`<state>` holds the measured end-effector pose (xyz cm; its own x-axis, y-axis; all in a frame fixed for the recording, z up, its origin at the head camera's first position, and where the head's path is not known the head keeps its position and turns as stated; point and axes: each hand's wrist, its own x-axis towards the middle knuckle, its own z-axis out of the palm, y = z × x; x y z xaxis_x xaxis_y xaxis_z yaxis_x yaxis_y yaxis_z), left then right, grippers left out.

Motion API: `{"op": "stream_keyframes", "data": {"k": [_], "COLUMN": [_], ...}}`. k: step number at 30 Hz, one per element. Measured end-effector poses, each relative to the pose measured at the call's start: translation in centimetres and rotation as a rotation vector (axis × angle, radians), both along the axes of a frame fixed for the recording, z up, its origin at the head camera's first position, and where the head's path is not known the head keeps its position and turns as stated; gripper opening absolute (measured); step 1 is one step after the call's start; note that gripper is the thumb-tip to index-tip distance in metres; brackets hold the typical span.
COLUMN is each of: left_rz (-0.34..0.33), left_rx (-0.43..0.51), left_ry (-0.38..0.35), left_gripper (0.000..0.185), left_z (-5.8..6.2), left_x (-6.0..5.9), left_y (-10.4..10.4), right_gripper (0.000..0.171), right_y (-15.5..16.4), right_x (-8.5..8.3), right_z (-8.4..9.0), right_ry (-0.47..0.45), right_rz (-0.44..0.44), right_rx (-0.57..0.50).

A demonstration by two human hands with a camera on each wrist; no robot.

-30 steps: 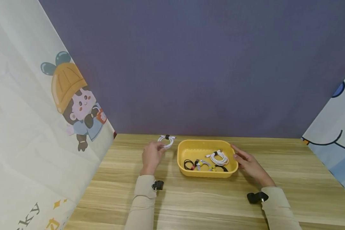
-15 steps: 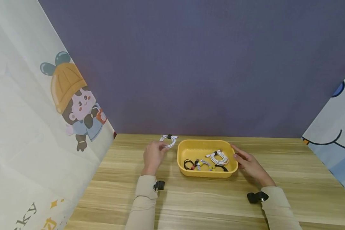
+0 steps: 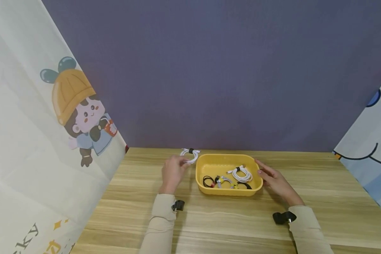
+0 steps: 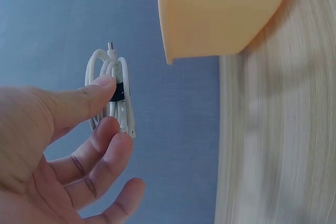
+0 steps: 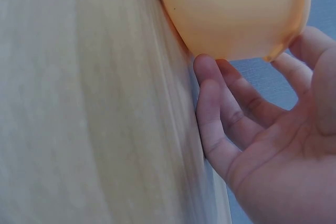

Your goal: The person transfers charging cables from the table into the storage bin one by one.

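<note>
A coiled white charging cable, bound with a black strap, is pinched between the thumb and fingers of my left hand. It hangs just left of a yellow plastic basket. The left wrist view shows the coil upright, metal plug tip at its top. My right hand holds the basket's right end, thumb over the rim and fingers against the outer wall. Inside lie a white cable coil, a thin black cable loop, a grey-white cable with a yellow tie and a black coil.
The basket stands on a wood-grain table near its back edge. A dark blue-grey panel rises behind. White sheets with cartoon prints flank the table on both sides.
My left hand has moved a little to the right with the white cable, bringing it to the basket's left rim. The right hand and the basket have stayed where they were.
</note>
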<state>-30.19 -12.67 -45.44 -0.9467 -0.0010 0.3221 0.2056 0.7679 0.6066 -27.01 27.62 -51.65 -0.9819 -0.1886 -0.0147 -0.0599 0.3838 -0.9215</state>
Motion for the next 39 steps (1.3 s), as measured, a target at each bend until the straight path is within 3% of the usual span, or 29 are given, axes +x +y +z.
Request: {"op": "stream_keyframes", "data": {"k": [11, 39], "left_rz": [-0.02, -0.077], "left_rx": [-0.016, -0.087], "left_ry": [-0.008, 0.094], "left_gripper": [0.014, 0.013], "left_z": [0.0, -0.1], "left_x": [0.1, 0.7], "left_y": [1.1, 2.7], "right_gripper": [0.062, 0.062], "right_y": [0.0, 0.0], "right_x": [-0.1, 0.1], "right_z": [0.0, 0.0], "right_ry": [0.006, 0.014], "right_rz": [0.0, 0.01], "right_rx": [0.015, 0.013]}}
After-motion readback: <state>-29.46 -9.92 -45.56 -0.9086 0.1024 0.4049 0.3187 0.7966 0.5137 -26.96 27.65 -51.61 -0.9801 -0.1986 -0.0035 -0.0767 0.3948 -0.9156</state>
